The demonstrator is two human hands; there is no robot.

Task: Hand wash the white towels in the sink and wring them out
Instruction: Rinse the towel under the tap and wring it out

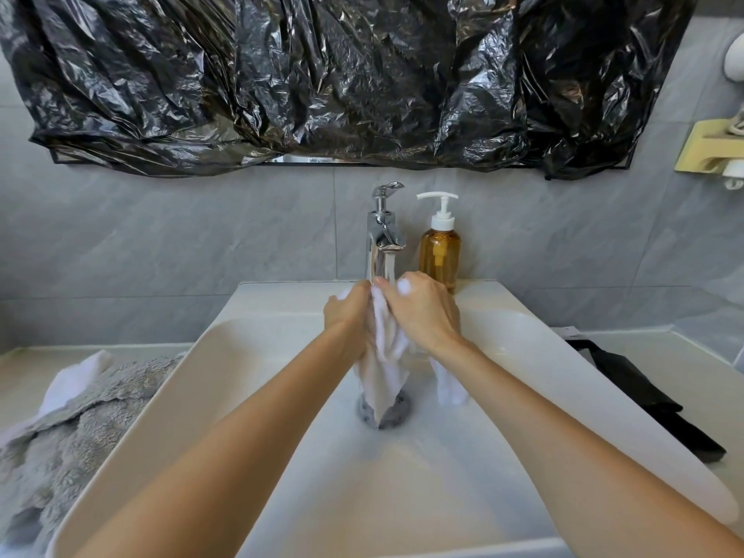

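left hand and right hand grip a limp, wet white towel (sudsy) over the glossy sink.

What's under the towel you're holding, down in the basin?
The white towel, gripped by the left hand and right hand, hangs over the dark drain in the sink. Its lower end covers part of the drain, so whether the drain is plugged cannot be seen.

No readable text, labels — no signs
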